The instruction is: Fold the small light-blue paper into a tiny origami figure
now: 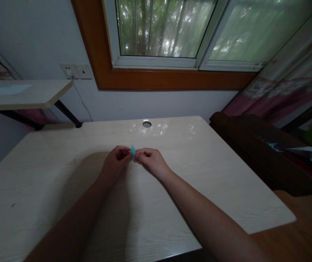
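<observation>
I had both hands out over the middle of the pale wooden desk (63,171). My left hand (117,159) and right hand (151,161) met fingertip to fingertip, both pinched shut on a small teal piece (133,151) held between them, just above the desktop. Too small to tell what it was, maybe folded paper. A round cable hole (146,124) sat near the desk's far edge, under the window (166,29). A wall socket (76,71) was up left, above a second desk (27,95). A dark chair (259,149) stood at the right.
</observation>
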Tool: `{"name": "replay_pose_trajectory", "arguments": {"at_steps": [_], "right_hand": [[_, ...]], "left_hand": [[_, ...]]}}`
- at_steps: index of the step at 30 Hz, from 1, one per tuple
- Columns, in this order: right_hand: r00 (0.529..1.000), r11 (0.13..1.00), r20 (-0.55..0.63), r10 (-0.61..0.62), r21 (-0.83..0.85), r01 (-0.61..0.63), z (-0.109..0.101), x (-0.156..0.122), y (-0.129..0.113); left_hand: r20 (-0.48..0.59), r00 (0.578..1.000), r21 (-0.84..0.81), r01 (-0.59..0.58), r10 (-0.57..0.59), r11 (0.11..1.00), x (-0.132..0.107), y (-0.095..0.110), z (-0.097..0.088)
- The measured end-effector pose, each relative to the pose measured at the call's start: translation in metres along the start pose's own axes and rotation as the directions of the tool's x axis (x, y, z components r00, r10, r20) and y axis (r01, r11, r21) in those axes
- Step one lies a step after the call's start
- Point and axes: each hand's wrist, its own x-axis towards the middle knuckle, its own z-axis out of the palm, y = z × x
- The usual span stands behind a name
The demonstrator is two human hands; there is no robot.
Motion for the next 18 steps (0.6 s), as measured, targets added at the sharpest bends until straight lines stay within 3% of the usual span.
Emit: {"name": "replay_pose_trajectory", "arguments": {"at_steps": [10,18], "right_hand": [[0.999,0.998,-0.020,-0.025,-0.056,0.024,0.0004,-0.0007,0.0003],[0.991,0.993,-0.069,-0.116,-0.036,0.114,0.0051,-0.0022,0.0017]], "left_hand": [[0.002,0.998,-0.044,-0.058,0.058,0.997,-0.0044,0.0009,0.0044],[-0.014,0.999,-0.063,-0.050,0.050,0.997,-0.0037,0.0073,0.0051]]}}
